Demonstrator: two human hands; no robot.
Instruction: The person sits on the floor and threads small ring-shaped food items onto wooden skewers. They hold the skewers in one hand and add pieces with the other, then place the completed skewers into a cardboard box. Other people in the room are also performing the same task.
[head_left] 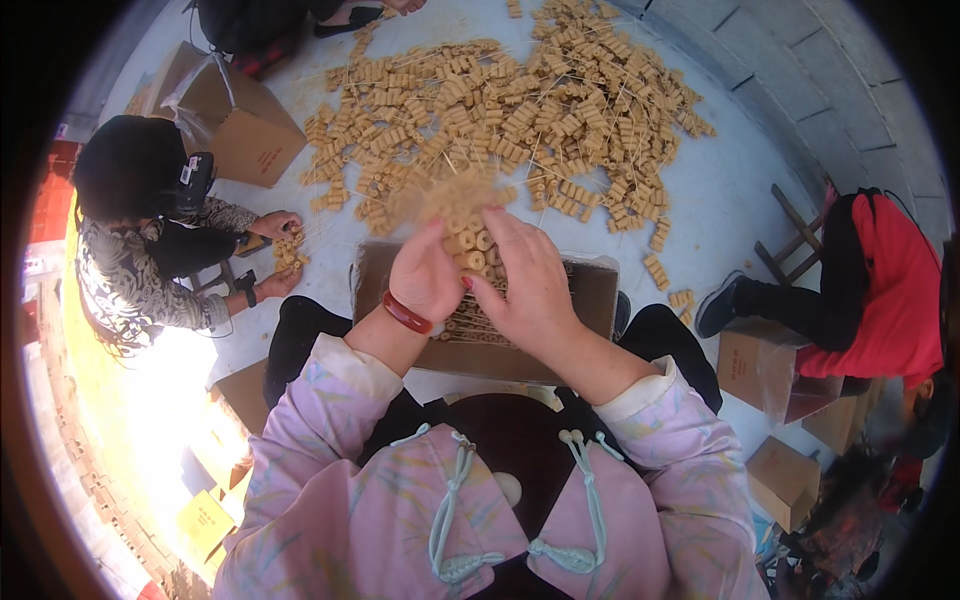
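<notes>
Nearest the lens: the wearer's pale pink, loosely patterned fabric jacket (350,530), with mint-green knotted cords (455,490) hanging at the front. Both forearms reach forward from its cream-cuffed sleeves. The left hand (428,272), a glossy reddish-brown bangle (407,313) at its wrist, is curved against the left side of a bundle of tan, ring-ended tubular pieces (472,250). The right hand (530,285) is curved against the right side, thumb laid across the near face, so the bundle is held between the two. Its far end is blurred; the exact fingertip contact there cannot be told.

Bundle position: above an open-topped brown cardboard box (592,305), between the wearer's dark-trousered knees (300,335). Inside the box, partly hidden by the hands and wrists: more ring-ended pieces and thin pale sticks (470,328).

Farther out, left: a co-worker in a black-and-cream patterned top (150,265), both hands at a small tan cluster (288,252). Right: a person in a bright red top (885,290), bent over beside a brown carton (742,370).

Beyond the box: a broad heap of tan ridged pieces on sticks (590,120), spread over a pale smooth floor (720,190). Farthest, upper right: a grey block wall (850,75).
</notes>
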